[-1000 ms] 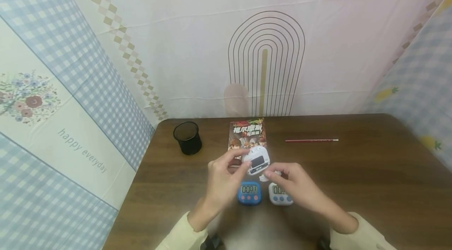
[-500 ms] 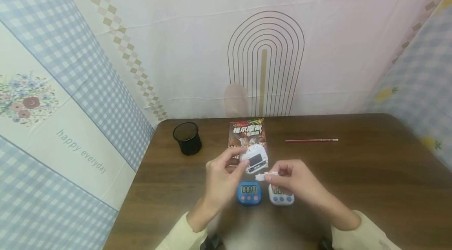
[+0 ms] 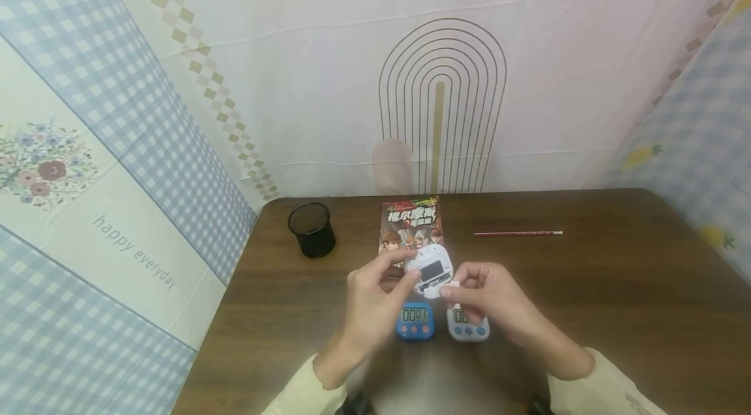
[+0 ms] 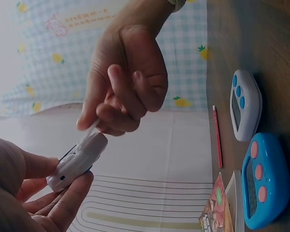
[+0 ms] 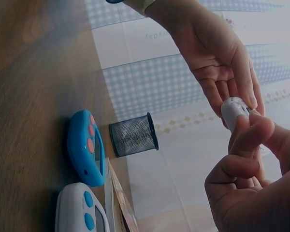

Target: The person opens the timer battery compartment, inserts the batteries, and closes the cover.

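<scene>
My left hand [image 3: 372, 301] holds a white digital timer [image 3: 432, 255] above the table, its back turned toward me. A dark battery slot shows near the timer's lower edge. Between thumb and fingers, my right hand [image 3: 495, 298] pinches a small white battery cover [image 4: 90, 129]. That cover meets the timer at the slot's edge; whether it sits in place cannot be seen. Below the hands, a blue timer [image 3: 415, 322] with pink buttons lies face up. To its right is a second white timer [image 3: 469, 331] with blue buttons, partly hidden by the right fingers.
Behind the held timer lies a comic-style book [image 3: 411, 216], partly covered. A black mesh pen cup [image 3: 317, 239] stands at the back left of the wooden table [image 3: 281, 317]. Toward the back right lies a red pencil [image 3: 516, 233]. Patterned cloth hangs behind and beside the table.
Half a second ago the cover was held just below the timer. Now the right hand has brought it against the slot's edge, while the left hand has shifted the timer slightly right and down.
</scene>
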Tool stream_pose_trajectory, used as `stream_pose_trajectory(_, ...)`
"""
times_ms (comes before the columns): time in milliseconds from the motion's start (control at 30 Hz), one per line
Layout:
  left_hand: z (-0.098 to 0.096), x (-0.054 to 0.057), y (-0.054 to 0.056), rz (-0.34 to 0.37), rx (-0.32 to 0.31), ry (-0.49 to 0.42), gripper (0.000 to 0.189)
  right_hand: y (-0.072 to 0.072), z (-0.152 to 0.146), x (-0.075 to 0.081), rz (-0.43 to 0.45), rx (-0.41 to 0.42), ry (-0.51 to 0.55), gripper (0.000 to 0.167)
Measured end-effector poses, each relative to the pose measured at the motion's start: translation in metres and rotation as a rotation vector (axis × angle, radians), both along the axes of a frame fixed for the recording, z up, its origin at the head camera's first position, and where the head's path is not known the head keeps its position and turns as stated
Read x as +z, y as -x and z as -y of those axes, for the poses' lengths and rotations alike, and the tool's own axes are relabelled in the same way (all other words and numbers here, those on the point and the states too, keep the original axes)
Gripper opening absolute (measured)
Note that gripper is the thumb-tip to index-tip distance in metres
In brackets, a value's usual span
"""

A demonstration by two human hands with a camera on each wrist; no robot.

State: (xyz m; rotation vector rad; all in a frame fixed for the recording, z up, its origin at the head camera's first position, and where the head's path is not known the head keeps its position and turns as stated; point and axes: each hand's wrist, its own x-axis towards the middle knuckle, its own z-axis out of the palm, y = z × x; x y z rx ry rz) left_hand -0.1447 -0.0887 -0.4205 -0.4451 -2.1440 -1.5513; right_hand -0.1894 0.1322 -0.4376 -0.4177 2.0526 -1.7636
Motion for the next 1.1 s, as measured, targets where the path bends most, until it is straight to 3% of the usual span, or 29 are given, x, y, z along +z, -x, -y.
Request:
stream_pose_trajectory(233, -0.0023, -0.0016, -0.0006, -0.036, -0.017, -0.013, 0.027, 0.0014, -0.0002, -0.0018, 0.035, -0.024, 0.035, 0.028)
stream_pose_trajectory(467, -0.0041, -0.0033, -0.0026, -0.012, -0.02, 0.001, 0.027, 0.0013, 0.0025, -0.0028, 0.048, -0.053, 0.041, 0.033)
stream_pose_trajectory(867, -0.007, -0.0027, -0.004, 0.034, -0.019, 0.009, 0.029, -0.0007, 0.0059, -0.0024, 0.011, -0.076, 0.056, 0.047)
stream_pose_trajectory(1100, -0.0074, -0.0044, -0.0034, 0.018, -0.027, 0.03, 0.028, -0.0019, 0.0048, -0.0021, -0.011, -0.047, 0.063, 0.05)
